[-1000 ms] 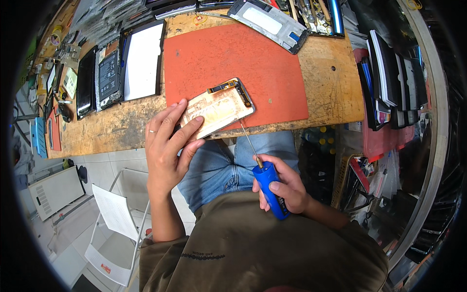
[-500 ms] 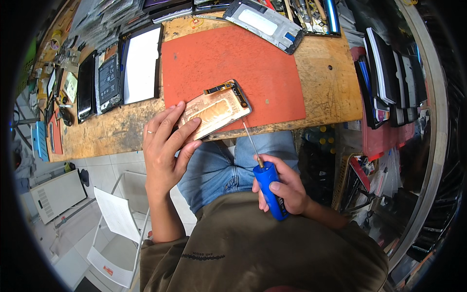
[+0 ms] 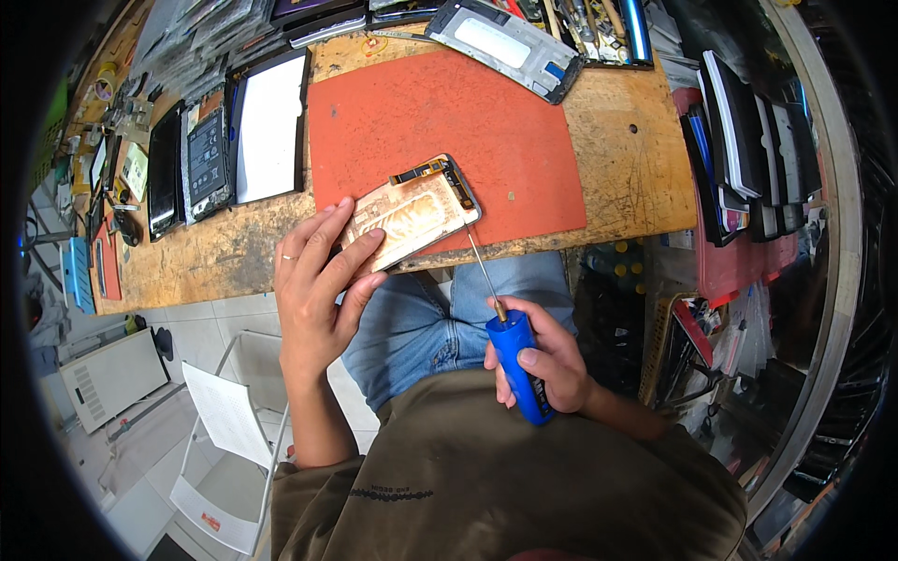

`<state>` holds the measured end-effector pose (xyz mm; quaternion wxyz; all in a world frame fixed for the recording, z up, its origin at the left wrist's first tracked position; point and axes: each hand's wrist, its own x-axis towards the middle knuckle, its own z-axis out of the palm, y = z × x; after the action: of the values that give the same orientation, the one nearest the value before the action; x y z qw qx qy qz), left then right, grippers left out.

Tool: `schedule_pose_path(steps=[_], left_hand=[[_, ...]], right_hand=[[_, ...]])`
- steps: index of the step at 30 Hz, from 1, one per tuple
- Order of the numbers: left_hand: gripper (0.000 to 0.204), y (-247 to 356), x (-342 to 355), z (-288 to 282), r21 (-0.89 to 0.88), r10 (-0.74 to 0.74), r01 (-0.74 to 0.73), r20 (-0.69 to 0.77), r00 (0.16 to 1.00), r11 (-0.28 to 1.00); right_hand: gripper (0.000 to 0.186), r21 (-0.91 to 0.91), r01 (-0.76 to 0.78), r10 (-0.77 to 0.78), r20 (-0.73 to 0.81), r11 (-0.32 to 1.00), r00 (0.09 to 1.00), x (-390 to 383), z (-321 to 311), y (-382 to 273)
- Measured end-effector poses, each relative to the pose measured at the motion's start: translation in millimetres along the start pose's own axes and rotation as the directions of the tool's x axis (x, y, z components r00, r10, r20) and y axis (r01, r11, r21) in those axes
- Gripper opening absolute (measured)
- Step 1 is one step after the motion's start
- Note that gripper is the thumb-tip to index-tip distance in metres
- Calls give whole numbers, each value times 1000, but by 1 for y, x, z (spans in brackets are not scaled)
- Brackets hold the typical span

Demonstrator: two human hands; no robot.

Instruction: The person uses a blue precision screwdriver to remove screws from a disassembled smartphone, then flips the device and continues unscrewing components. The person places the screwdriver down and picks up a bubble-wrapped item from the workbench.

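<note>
A phone screen panel [image 3: 407, 217] lies at the near edge of an orange mat [image 3: 449, 122], its copper-coloured back facing up and a flex cable [image 3: 420, 171] folded along its far end. My left hand [image 3: 323, 280] grips the panel's left end, fingers across the top and thumb at the near edge. In my right hand [image 3: 541, 363] is a blue handheld electric tool [image 3: 520, 367] with a long thin metal shaft. The shaft's tip is at the panel's near right corner; whether it touches cannot be made out.
A grey phone frame [image 3: 505, 47] lies across the mat's far edge. Left of the mat are a black-rimmed tray [image 3: 271, 126] with a white sheet, an opened phone with its battery [image 3: 208, 159] and a dark phone [image 3: 166, 173]. A tool box [image 3: 599, 33] stands far right.
The view has shifted slightly. Both hands, the panel and the blue tool keep nearly the same positions; light falls differently on the copper back.
</note>
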<state>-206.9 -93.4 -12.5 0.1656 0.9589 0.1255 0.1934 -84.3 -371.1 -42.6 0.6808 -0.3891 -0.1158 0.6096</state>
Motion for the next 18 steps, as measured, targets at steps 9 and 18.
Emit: schedule_pose_path(steps=[9,18], left_hand=[[39,1,1,-1,-1,-6,6,3,1000,1000],[39,1,0,0,-1,-11,11,3,1000,1000]], right_hand=[[68,13,-6,6,-6,1000,1000,-1,-3,-3],[66,-57,-75,77,34,996,996,2,2,-4]])
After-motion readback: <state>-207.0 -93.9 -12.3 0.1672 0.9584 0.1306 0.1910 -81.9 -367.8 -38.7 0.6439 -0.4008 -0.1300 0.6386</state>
